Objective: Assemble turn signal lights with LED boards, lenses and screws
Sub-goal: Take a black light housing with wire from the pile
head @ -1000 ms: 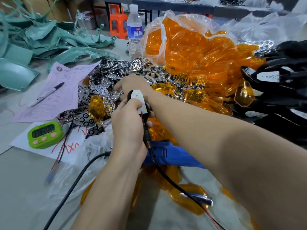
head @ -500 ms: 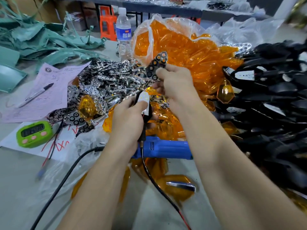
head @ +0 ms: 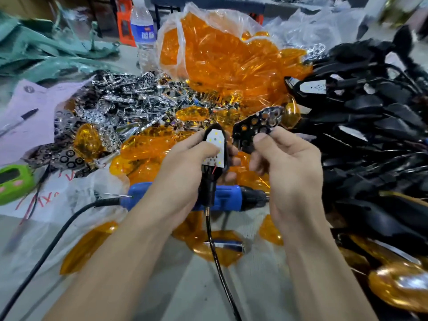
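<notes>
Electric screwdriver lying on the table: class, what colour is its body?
The screwdriver is blue, shown best in the head view.

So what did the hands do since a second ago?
The right hand reached into the shiny pile, took hold of a holed reflector plate, then brought it back down beside the housing. The left hand kept gripping that black housing with its white LED board. The blue screwdriver stayed lying where it was.
</notes>
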Demonstrator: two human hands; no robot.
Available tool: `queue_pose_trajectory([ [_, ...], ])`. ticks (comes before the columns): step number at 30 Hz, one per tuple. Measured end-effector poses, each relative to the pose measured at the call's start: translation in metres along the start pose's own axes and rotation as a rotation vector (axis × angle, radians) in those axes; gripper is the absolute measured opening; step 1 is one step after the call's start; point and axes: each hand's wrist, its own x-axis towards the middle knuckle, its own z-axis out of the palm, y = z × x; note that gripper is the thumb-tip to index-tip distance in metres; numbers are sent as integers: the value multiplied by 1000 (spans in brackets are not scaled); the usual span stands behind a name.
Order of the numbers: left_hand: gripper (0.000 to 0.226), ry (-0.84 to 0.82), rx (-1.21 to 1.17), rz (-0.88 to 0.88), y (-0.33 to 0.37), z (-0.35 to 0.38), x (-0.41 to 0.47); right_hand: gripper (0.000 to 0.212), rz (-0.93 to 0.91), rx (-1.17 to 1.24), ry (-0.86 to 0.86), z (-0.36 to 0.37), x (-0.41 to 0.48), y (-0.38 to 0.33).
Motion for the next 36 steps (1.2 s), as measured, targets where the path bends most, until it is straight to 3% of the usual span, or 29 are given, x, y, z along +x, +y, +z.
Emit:
queue_pose_trajectory([
  [6, 31, -48, -28, -29, 0, -3, 1, 30, 65, -112, 22, -20, 0, 8],
  [9, 29, -28, -28, -34, 2, -1, -2, 17, 161, 154, -61, -19, -1, 11],
  [11, 24, -25, 20, -23, 5, 1, -5, 20, 176, 259, -90, -18, -3, 12],
  [16, 18, -77, 130, 2, 7, 6, -10, 30, 134, -23, -46, -15, -2, 10],
  [19, 19, -106, 210, 18, 5, 13, -16, 12, 123, -25, -97, -1, -6, 6],
  [22, 20, -120, 249, 17, 3, 13, -19, 13, 130, -40, -76, 4, -6, 4],
  [26, 33, -221, 128, -97, 8, 10, -21, 17, 210, 93, -22, -1, 1, 2],
  [32, 27, 131, 633, 411, 15, -21, -23, 14, 279, 203, -16, -5, 6, 10],
  [34, 33, 52, 968, 425, 21, -33, -24, 13, 280, 242, 4, -13, 8, 13],
  [36, 45, -100, 1383, 297, 22, -37, -26, 14, 274, 300, -8, -19, 10, 14],
])
